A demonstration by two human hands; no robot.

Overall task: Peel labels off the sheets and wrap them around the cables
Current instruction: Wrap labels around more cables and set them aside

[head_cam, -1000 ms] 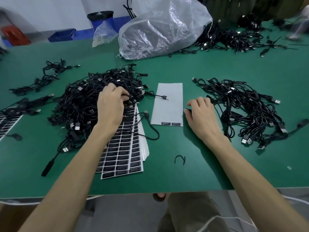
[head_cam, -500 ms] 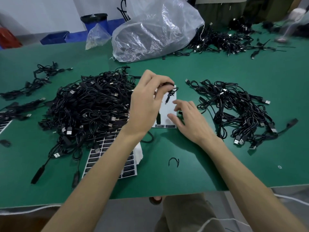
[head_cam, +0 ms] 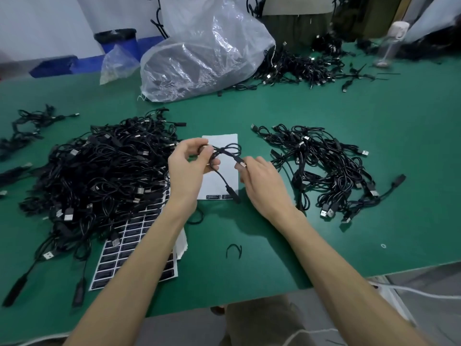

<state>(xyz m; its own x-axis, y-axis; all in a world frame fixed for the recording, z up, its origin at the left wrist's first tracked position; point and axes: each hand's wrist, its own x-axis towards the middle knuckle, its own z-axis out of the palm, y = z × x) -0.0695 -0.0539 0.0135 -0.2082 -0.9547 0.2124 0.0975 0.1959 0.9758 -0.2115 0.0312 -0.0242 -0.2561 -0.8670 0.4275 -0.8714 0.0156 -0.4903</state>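
Observation:
My left hand (head_cam: 187,168) pinches a looped black cable (head_cam: 225,156) and holds it above a nearly bare white label sheet (head_cam: 225,182). Two black labels remain along that sheet's near edge. My right hand (head_cam: 259,181) pinches the cable's silver plug end. The other end of the cable hangs down onto the sheet. A stack of full label sheets (head_cam: 129,248) lies partly under my left forearm. A big heap of black cables (head_cam: 99,171) sits at the left and a smaller pile (head_cam: 324,168) at the right.
A large clear plastic bag (head_cam: 202,56) lies at the back of the green table (head_cam: 274,245), with more cables (head_cam: 304,68) behind it. A small black wire tie (head_cam: 234,250) lies near the front edge. Loose cables (head_cam: 30,123) are scattered far left. A bottle (head_cam: 390,43) stands back right.
My left hand pulled one cable out of the left heap and brought it over the white sheet. My right hand rose from the table and took the plug end.

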